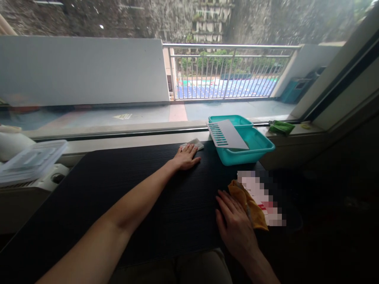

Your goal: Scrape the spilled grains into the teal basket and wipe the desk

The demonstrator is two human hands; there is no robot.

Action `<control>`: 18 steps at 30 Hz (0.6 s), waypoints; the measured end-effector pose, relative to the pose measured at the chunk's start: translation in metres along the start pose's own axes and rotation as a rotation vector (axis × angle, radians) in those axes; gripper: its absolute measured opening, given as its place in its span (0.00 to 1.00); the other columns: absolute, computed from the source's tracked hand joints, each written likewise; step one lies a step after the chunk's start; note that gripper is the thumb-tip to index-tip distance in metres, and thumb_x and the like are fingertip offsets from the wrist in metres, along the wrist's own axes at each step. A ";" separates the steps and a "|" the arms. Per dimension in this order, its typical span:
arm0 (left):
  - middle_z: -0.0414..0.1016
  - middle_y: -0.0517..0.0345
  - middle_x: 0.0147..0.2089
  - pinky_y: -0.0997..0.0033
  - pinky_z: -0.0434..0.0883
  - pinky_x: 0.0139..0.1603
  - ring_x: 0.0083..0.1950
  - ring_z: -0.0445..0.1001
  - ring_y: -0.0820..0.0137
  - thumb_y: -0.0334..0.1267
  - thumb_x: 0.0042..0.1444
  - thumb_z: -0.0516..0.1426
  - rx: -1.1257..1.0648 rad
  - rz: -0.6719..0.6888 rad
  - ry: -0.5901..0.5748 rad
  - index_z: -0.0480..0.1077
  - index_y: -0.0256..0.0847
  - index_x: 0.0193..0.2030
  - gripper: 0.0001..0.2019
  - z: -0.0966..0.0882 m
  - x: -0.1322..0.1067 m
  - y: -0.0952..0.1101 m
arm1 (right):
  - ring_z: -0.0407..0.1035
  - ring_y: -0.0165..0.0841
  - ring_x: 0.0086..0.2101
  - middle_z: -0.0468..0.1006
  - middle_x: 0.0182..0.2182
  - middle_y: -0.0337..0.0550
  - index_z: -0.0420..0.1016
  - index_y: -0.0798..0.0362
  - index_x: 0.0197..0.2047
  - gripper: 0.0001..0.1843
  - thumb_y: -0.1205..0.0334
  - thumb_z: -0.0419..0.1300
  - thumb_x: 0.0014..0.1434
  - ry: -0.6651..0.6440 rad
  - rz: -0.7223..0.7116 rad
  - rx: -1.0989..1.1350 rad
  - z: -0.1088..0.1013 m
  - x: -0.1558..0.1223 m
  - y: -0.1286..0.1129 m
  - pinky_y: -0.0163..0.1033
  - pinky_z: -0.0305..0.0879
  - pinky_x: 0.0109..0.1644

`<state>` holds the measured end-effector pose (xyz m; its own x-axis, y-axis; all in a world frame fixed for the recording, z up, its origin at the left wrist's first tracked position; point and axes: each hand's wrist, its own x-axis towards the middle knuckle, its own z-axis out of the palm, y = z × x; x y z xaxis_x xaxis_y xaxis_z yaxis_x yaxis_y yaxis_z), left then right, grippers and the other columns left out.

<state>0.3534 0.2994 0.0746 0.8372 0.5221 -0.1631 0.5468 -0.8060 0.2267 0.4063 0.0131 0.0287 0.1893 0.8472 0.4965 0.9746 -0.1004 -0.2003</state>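
My left hand (186,157) reaches to the far edge of the black table (142,205). Its fingers lie flat, with the fingertips on a crumpled white wipe or tissue (196,144). Close to the right side of the table, my right hand (235,223) rests palm down, fingers stretched out. Right beside its knuckles lies a rumpled mustard-yellow cloth (251,207); whether the hand touches it I cannot tell. A pale printed sheet or packet (254,189), partly blurred out, sticks out from behind the cloth.
Two turquoise plastic baskets (245,156) stand at the back right, a white slotted board (229,135) lying across them. On the sill (133,138) is a green packet (281,127). To the left, a clear plastic lid (35,159) rests on a white appliance (56,176). A window closes off the back.
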 end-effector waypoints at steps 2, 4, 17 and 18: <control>0.33 0.45 0.73 0.45 0.36 0.68 0.73 0.32 0.55 0.54 0.65 0.40 0.004 0.040 -0.005 0.41 0.37 0.70 0.33 0.008 -0.029 0.007 | 0.65 0.43 0.55 0.72 0.56 0.52 0.70 0.59 0.54 0.19 0.66 0.49 0.62 -0.005 0.010 0.004 -0.001 0.000 0.000 0.52 0.65 0.57; 0.34 0.47 0.73 0.50 0.35 0.69 0.73 0.32 0.58 0.54 0.64 0.42 0.001 0.100 -0.028 0.42 0.38 0.70 0.33 0.021 -0.074 0.018 | 0.66 0.43 0.55 0.72 0.56 0.52 0.70 0.59 0.54 0.19 0.66 0.49 0.62 -0.005 0.011 0.011 -0.001 0.001 -0.001 0.51 0.65 0.57; 0.34 0.56 0.73 0.54 0.34 0.70 0.73 0.33 0.63 0.58 0.63 0.41 -0.080 0.240 -0.096 0.41 0.48 0.70 0.33 0.041 -0.172 0.027 | 0.65 0.44 0.55 0.72 0.56 0.52 0.69 0.58 0.55 0.19 0.63 0.49 0.63 0.014 -0.015 0.004 0.002 -0.002 0.004 0.53 0.65 0.56; 0.35 0.56 0.73 0.55 0.35 0.70 0.73 0.33 0.64 0.58 0.63 0.41 -0.059 0.214 -0.083 0.42 0.47 0.70 0.33 0.038 -0.153 0.020 | 0.65 0.44 0.55 0.72 0.56 0.52 0.69 0.58 0.55 0.19 0.63 0.49 0.63 0.011 -0.013 0.001 0.003 -0.002 0.004 0.53 0.65 0.56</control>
<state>0.2362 0.1928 0.0674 0.9316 0.3140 -0.1831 0.3585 -0.8769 0.3203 0.4092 0.0120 0.0245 0.1782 0.8424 0.5085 0.9768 -0.0890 -0.1948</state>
